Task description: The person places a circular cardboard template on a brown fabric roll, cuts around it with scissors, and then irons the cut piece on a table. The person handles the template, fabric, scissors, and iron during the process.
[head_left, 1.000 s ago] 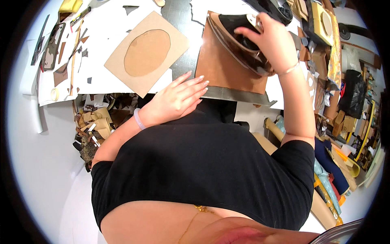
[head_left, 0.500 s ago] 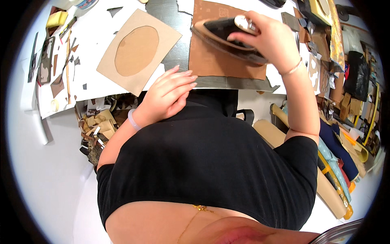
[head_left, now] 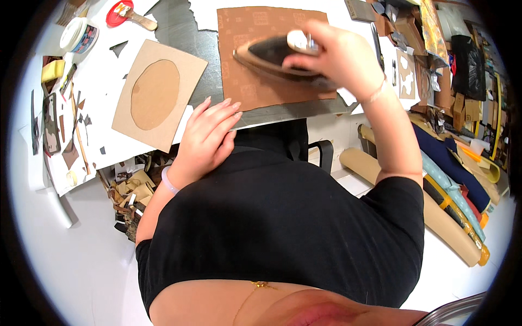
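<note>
My right hand is wrapped round the handle of a clothes iron with a dark upper body and a white knob. The iron lies over a brown sheet with a faint printed pattern, its tip pointing left, just inside the sheet's left edge. Whether the sheet is leather or fabric I cannot tell. At the near table edge, left of the sheet, my left hand rests with fingers stretched out and holds nothing. Beyond it lies a beige board bearing an oval brown piece.
A white tub and a red lid with a brush stand far left. A phone, a yellow sponge and dark scraps lie at the left. Material rolls lean at the right; a scrap pile lies under the table.
The view has turned, bringing the tub, lid and brush into sight. The iron has shifted slightly inward from the sheet's left edge, still in my right hand. My left hand stays at the table edge.
</note>
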`<state>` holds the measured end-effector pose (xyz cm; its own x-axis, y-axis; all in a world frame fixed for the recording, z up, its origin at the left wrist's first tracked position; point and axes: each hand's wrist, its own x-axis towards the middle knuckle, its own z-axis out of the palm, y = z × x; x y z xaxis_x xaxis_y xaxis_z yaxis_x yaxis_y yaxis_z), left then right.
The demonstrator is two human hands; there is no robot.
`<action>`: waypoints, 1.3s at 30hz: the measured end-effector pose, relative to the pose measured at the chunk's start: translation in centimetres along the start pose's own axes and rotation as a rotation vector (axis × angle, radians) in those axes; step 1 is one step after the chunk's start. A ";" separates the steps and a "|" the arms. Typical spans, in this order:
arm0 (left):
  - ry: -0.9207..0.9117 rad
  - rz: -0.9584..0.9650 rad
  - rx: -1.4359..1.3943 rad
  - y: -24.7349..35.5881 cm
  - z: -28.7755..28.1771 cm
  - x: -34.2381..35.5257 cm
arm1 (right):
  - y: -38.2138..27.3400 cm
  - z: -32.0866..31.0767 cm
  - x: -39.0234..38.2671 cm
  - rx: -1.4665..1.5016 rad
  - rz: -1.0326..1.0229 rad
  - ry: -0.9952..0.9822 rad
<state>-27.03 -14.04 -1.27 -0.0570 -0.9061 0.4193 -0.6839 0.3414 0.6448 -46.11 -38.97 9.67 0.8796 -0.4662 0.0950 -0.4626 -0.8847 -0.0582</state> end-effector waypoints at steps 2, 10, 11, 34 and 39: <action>-0.067 -0.010 0.036 0.5 0.2 0.5 | 1.7 -0.2 2.1 0.014 0.038 0.021; -0.024 -0.010 0.061 -0.1 1.6 0.5 | 6.6 -1.7 7.9 -0.003 0.274 -0.040; -0.011 -0.016 0.058 0.0 1.6 0.5 | 6.6 -1.8 7.6 0.005 0.252 -0.036; 0.136 -0.033 0.022 -0.3 2.2 0.0 | 6.7 -0.4 -4.4 -0.053 -0.047 -0.008; 0.148 -0.017 0.053 -0.4 2.6 0.2 | 8.9 -2.5 2.0 -0.006 0.157 -0.014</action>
<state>-28.65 -14.98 -3.15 0.0604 -0.8635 0.5007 -0.7217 0.3087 0.6195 -48.72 -47.83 11.80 0.7979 -0.5986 0.0710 -0.5952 -0.8010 -0.0649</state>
